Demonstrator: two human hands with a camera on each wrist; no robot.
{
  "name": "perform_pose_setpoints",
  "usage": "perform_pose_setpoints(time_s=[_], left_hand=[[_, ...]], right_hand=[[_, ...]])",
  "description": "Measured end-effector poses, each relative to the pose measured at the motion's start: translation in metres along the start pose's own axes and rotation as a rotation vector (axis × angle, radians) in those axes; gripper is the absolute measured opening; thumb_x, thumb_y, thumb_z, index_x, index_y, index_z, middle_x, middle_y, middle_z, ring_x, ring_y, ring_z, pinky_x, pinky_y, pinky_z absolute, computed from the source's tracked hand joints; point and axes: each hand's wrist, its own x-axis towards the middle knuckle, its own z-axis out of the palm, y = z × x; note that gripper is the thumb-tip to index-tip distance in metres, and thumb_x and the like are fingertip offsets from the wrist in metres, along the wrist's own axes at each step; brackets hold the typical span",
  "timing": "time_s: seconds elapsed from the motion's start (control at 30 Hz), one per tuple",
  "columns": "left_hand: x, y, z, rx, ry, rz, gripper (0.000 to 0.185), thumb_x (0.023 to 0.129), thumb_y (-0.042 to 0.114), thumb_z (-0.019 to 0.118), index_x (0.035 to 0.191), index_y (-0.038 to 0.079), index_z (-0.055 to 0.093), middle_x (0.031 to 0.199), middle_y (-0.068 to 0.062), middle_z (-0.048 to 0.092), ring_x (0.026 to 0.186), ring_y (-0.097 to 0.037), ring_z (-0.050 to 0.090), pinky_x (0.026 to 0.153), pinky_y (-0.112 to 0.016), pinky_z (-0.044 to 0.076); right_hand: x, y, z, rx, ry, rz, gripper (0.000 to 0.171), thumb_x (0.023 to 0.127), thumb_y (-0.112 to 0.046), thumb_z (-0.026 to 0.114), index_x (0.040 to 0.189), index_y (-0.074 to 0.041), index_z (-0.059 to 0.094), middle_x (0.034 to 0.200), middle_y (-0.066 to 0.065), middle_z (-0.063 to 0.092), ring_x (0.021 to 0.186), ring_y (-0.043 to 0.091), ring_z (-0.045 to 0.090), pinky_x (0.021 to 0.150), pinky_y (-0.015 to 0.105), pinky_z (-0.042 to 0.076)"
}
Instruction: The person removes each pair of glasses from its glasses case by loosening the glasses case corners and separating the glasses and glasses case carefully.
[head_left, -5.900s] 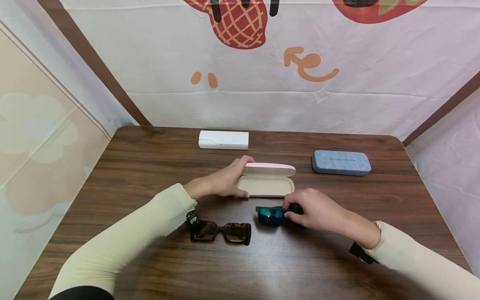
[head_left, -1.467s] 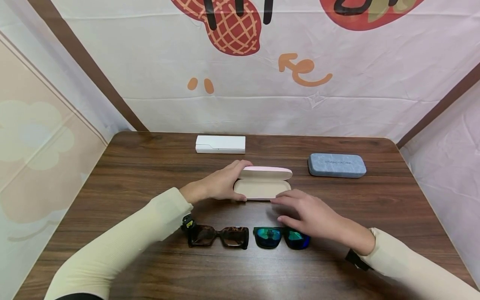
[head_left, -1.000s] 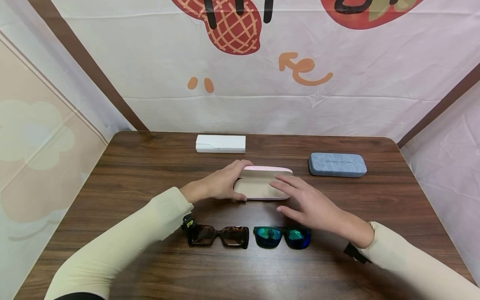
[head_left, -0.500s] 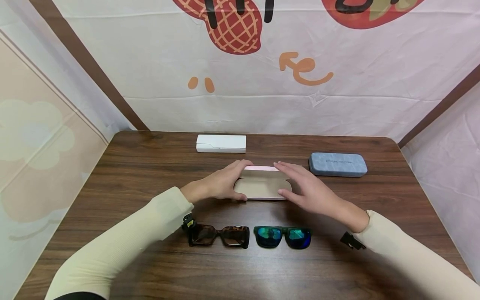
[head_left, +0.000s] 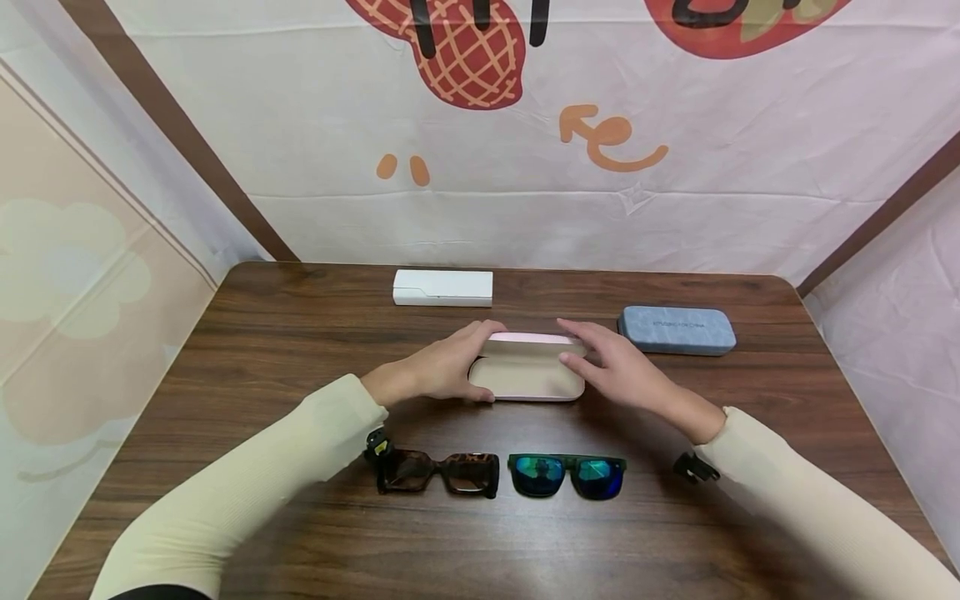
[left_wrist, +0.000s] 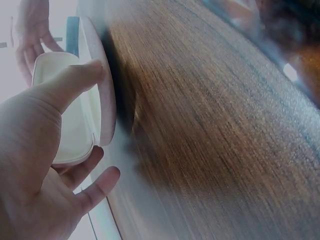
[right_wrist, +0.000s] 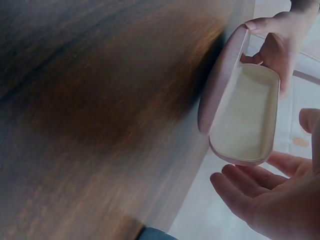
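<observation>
Sunglasses with a chunky brown tortoiseshell frame (head_left: 438, 459) lie nearest the person on the dark wood-grained table (head_left: 480, 550), just beside dark-framed sunglasses with blue-green mirrored lenses (head_left: 538, 476). Beyond them sits a pale pink, rounded hard case (head_left: 525, 380), lid raised, cream lining showing. The left hand (head_left: 448, 365) grips its left end; the right hand (head_left: 622, 368), thumb and fingers spread, is at the right end, though I can't tell whether they touch. Farther back lie a marbled blue oblong case (head_left: 677, 331), then a white oblong case (head_left: 442, 288).
</observation>
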Motion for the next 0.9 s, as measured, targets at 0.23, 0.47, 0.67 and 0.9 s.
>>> perform_pose_setpoints(time_s=[0.23, 0.47, 0.67, 0.9], left_hand=[[0.001, -0.002, 0.001, 0.004, 0.002, 0.005, 0.097, 0.079, 0.029, 0.090, 0.153, 0.007, 0.030, 0.141, -0.011, 0.048, 0.125, -0.023, 0.049, 0.104, -0.043, 0.044], [0.002, -0.002, 0.002, -0.004, 0.006, 0.019, 0.096, 0.079, 0.028, 0.090, 0.152, 0.006, 0.031, 0.140, -0.011, 0.048, 0.123, -0.023, 0.050, 0.104, -0.042, 0.044], [0.003, -0.003, 0.003, -0.010, 0.008, 0.017, 0.096, 0.078, 0.027, 0.090, 0.151, 0.006, 0.032, 0.140, -0.011, 0.049, 0.123, -0.022, 0.050, 0.105, -0.041, 0.044], [0.003, -0.003, 0.002, -0.011, 0.010, 0.023, 0.095, 0.079, 0.026, 0.090, 0.151, 0.005, 0.032, 0.139, -0.012, 0.049, 0.123, -0.023, 0.050, 0.105, -0.041, 0.044]], right_hand=[[0.008, 0.008, 0.004, 0.070, -0.002, 0.097, 0.053, 0.109, -0.033, 0.049, 0.151, 0.000, 0.046, 0.145, 0.021, 0.054, 0.130, 0.036, 0.055, 0.103, 0.055, 0.045], [0.010, 0.012, 0.009, 0.092, -0.020, 0.133, 0.049, 0.111, -0.033, 0.043, 0.149, -0.002, 0.050, 0.144, 0.020, 0.056, 0.133, 0.036, 0.053, 0.106, 0.055, 0.042], [0.011, 0.012, 0.009, 0.109, -0.030, 0.157, 0.049, 0.111, -0.036, 0.040, 0.147, -0.005, 0.053, 0.139, 0.018, 0.060, 0.129, 0.034, 0.056, 0.106, 0.054, 0.042], [0.014, 0.013, 0.008, 0.147, -0.065, 0.199, 0.050, 0.111, -0.040, 0.037, 0.147, -0.010, 0.054, 0.136, 0.018, 0.063, 0.117, 0.031, 0.062, 0.092, 0.049, 0.052]])
